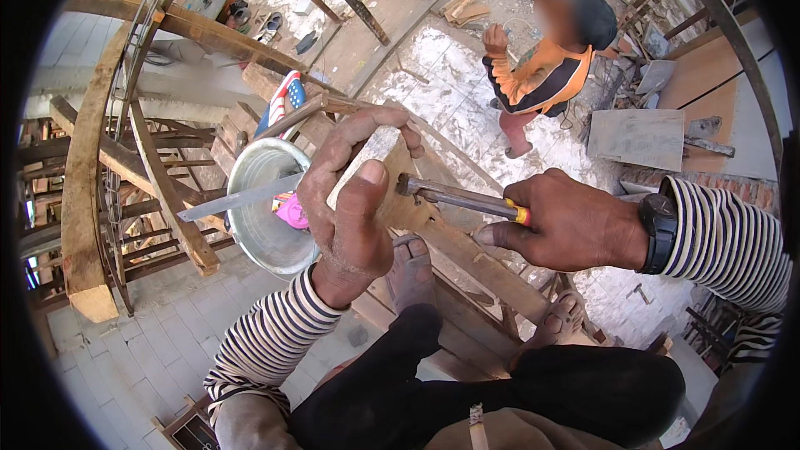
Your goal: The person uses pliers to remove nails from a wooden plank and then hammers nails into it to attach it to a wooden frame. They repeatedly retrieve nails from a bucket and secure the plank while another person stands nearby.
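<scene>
My left hand (350,192) wraps round a pale wooden block (406,207), its thumb and fingers over the whitish upper edge. From behind that hand a flat grey strip (242,197) sticks out to the left, across a bucket; whether the hand holds it I cannot tell. My right hand (567,221) is closed on pliers (467,197) with a yellow and red grip. Their jaws are at the block's right side, close to or touching it. My bare feet (412,271) rest on timber below the hands.
A pale bucket (271,254) with something pink inside stands left of my hands. Wooden beams (87,200) cross the left side, high above a tiled floor (158,350). A co-worker (542,75) in orange and black is below at the upper right, near a grey board (635,138).
</scene>
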`<state>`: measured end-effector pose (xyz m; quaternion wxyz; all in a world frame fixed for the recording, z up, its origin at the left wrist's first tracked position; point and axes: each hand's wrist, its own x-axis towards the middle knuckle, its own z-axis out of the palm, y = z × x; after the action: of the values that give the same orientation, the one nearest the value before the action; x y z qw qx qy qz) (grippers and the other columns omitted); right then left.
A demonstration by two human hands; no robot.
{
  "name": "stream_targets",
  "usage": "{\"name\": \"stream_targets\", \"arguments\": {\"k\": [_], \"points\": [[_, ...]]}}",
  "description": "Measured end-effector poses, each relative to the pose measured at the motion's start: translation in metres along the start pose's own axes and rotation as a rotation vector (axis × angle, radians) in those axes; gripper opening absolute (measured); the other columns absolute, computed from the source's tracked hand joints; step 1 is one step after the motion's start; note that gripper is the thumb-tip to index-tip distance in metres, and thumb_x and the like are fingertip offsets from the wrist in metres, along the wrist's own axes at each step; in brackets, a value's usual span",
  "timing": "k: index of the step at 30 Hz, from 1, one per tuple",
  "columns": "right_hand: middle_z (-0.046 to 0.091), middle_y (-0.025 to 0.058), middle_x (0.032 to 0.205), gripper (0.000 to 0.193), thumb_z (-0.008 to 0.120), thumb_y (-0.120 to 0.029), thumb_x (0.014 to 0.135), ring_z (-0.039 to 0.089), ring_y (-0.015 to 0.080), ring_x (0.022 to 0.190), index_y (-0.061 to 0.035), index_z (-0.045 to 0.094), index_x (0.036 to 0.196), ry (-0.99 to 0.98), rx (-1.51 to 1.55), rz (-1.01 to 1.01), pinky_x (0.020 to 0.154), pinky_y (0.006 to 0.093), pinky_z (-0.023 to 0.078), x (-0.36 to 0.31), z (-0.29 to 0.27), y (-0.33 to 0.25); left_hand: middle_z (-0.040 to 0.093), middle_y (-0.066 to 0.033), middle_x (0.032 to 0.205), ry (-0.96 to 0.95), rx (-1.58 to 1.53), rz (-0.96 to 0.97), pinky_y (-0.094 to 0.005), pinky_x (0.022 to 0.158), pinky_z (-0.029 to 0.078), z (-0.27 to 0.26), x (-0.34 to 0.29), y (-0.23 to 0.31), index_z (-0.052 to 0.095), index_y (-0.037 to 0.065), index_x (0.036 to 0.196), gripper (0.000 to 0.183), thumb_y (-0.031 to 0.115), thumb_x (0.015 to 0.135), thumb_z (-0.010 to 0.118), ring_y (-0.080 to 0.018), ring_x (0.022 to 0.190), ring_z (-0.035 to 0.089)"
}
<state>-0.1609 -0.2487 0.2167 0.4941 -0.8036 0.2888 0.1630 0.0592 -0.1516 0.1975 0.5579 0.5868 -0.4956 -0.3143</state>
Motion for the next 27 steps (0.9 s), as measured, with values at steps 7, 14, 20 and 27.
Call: {"name": "stream_targets", "arguments": {"k": [7,14,20,27], "points": [[0.064,0.0273,0.068,0.037,0.064,-0.027,0.095,0.069,0.0441,0.071,0.0092,0.064,0.087,-0.019,0.167,-0.072,0.068,0.0499,0.054,0.035,0.016,0.009,0.067,-0.0182,0.097,0.008,-0.165,-0.055,-0.0325,0.085,0.05,-0.014,0.003,0.0,0.06,-0.011,0.122,0.059,0.035,0.085,0.051,-0.0225,0.093,0.063],[0.062,0.0206,0.063,0.02,0.068,-0.016,0.091,0.066,0.0408,0.064,0.0028,0.062,0.089,0.021,0.268,-0.282,0.061,0.0473,0.049,0.074,0.035,0.034,0.055,-0.0238,0.116,-0.106,-0.236,-0.108,-0.0487,0.103,0.045,-0.033,0.004,-0.006,0.049,-0.01,0.134,0.067,0.042,0.092,0.052,-0.0314,0.111,0.057],[0.057,0.0167,0.063,0.014,0.068,-0.009,0.084,0.062,0.0405,0.063,-0.0026,0.056,0.088,0.191,0.311,-0.656,0.058,0.0464,0.044,0.13,0.068,0.065,0.056,-0.0236,0.115,-0.149,-0.188,-0.125,-0.0487,0.103,0.045,-0.037,0.002,0.001,0.047,-0.01,0.134,0.067,0.042,0.093,0.05,-0.0316,0.11,0.057],[0.055,0.018,0.068,0.021,0.068,-0.018,0.089,0.058,0.043,0.066,-0.0038,0.053,0.09,0.207,0.315,-0.666,0.061,0.0456,0.043,0.138,0.071,0.068,0.067,-0.0172,0.094,-0.028,-0.118,-0.027,-0.0342,0.088,0.053,-0.028,0.012,-0.008,0.058,-0.01,0.126,0.059,0.038,0.095,0.043,-0.0241,0.09,0.067]]}}
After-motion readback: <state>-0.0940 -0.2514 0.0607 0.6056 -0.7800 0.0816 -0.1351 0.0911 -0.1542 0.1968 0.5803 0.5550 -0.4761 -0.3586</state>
